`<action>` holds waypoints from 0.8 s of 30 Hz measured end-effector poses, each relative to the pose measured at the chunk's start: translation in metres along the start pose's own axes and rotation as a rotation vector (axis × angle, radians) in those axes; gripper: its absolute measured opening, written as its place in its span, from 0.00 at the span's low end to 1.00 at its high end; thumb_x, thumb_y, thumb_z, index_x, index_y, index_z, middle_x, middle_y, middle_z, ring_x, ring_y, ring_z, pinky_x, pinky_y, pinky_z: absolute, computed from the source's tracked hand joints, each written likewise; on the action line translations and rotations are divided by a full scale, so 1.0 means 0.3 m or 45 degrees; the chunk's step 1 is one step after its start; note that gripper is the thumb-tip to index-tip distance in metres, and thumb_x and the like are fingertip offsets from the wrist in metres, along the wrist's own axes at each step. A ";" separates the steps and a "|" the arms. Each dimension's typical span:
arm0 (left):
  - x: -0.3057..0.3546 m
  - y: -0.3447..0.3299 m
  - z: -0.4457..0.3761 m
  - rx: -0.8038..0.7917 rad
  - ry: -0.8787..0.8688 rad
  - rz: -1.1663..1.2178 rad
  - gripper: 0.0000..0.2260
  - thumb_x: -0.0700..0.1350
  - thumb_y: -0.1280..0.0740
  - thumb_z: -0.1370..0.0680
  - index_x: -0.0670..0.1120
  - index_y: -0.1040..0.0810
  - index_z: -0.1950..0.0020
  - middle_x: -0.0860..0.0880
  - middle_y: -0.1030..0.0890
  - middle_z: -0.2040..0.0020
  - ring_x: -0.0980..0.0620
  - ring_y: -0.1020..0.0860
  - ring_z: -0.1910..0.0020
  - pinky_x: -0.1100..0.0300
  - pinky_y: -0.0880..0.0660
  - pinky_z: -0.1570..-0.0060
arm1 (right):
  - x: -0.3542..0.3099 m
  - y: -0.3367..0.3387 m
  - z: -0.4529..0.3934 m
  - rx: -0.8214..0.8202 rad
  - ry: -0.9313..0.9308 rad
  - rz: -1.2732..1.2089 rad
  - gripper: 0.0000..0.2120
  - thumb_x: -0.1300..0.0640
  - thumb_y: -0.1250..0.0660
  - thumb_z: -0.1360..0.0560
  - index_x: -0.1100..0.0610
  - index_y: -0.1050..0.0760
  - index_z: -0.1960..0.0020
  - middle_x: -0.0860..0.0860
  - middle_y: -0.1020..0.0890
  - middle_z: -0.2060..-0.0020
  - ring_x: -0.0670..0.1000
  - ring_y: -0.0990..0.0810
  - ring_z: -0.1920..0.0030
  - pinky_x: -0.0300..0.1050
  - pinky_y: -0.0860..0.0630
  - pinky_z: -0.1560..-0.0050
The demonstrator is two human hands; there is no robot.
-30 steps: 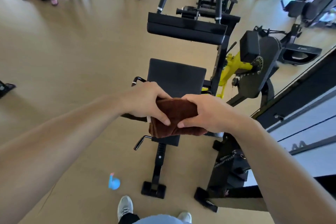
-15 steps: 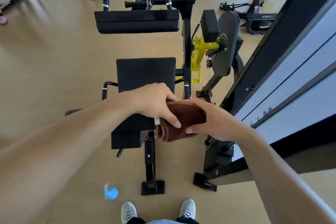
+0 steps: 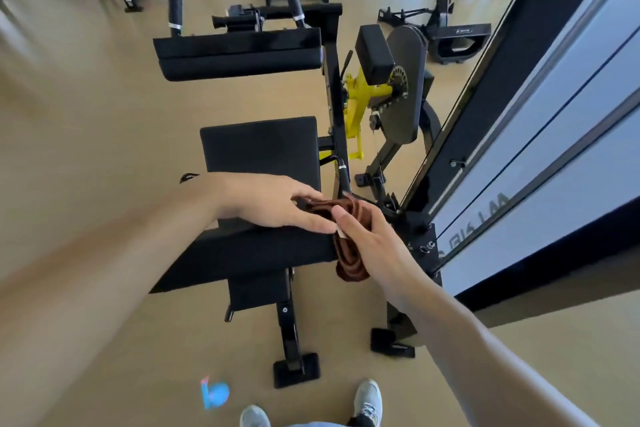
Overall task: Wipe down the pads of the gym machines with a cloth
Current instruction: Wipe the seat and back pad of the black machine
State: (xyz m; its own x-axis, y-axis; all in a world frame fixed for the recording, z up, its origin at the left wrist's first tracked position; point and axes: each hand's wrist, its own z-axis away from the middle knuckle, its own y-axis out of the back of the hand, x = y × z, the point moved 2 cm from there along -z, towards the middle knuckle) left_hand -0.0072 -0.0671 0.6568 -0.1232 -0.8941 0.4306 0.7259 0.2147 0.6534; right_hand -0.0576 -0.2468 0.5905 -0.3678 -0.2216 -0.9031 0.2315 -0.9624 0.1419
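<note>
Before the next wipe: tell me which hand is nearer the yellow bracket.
Right. The right hand holds the cloth below the bracket; the left hand lies farther left, over the seat pad.

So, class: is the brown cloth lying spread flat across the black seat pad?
No: the brown cloth is bunched between the left hand and right hand, hanging at the nearer pad's right edge.
</note>
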 end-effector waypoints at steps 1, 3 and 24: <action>-0.012 0.004 -0.003 -0.017 0.020 0.031 0.32 0.72 0.41 0.28 0.62 0.33 0.25 0.60 0.25 0.33 0.58 0.27 0.38 0.62 0.28 0.43 | 0.001 0.002 -0.017 0.018 -0.065 -0.045 0.28 0.32 0.34 0.24 0.43 0.30 0.28 0.45 0.19 0.40 0.47 0.20 0.40 0.47 0.22 0.37; -0.050 0.012 -0.017 -0.060 0.046 0.080 0.34 0.73 0.45 0.29 0.61 0.33 0.25 0.59 0.25 0.32 0.56 0.27 0.36 0.60 0.28 0.40 | 0.001 0.002 -0.044 0.063 -0.183 -0.139 0.21 0.33 0.33 0.24 0.43 0.23 0.36 0.46 0.16 0.45 0.49 0.18 0.43 0.50 0.24 0.34; -0.298 0.018 -0.777 -0.405 0.201 -0.140 0.14 0.51 0.36 0.18 0.59 0.22 0.33 0.57 0.20 0.39 0.51 0.23 0.41 0.52 0.27 0.35 | 0.259 0.004 -0.703 -0.372 -0.440 -0.079 0.13 0.57 0.34 0.19 0.50 0.26 0.36 0.51 0.20 0.39 0.49 0.21 0.40 0.46 0.29 0.29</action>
State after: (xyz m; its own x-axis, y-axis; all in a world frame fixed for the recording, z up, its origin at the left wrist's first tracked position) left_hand 0.1656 -0.0776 0.4768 -0.1241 -0.9600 0.2509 0.8914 0.0032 0.4532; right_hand 0.1041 -0.2320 0.4349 -0.6564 -0.2521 -0.7110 0.4255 -0.9020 -0.0730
